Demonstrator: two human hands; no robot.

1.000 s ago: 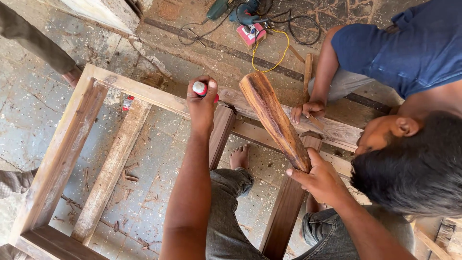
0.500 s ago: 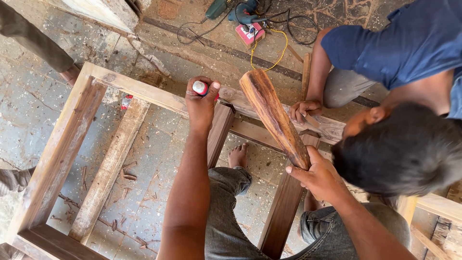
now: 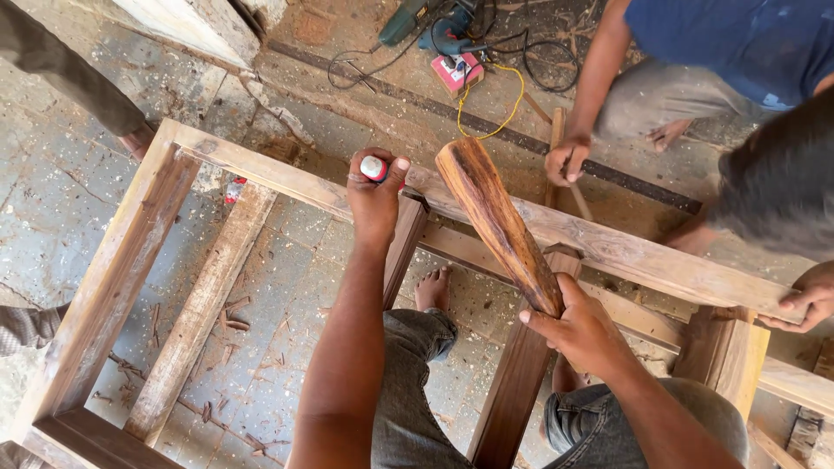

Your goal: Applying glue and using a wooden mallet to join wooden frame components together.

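Two hands at a wooden frame, one on a chisel, one swinging a club.

Left hand (image 3: 375,201) is clenched round a chisel (image 3: 373,168), red-and-white cap showing at the top, set on the frame (image 3: 287,181) rail where an upright meets it. Right hand (image 3: 584,332) grips a wooden club (image 3: 495,221) by its lower end, head raised toward 12 o'clock, just right of the chisel. A co-worker's hand (image 3: 566,161) rests on the far rail at 2 o'clock. A bare foot (image 3: 432,288) stands under the joint. A glancing blow could, I judge, strike the left knuckles, or the chisel could slip toward the foot.
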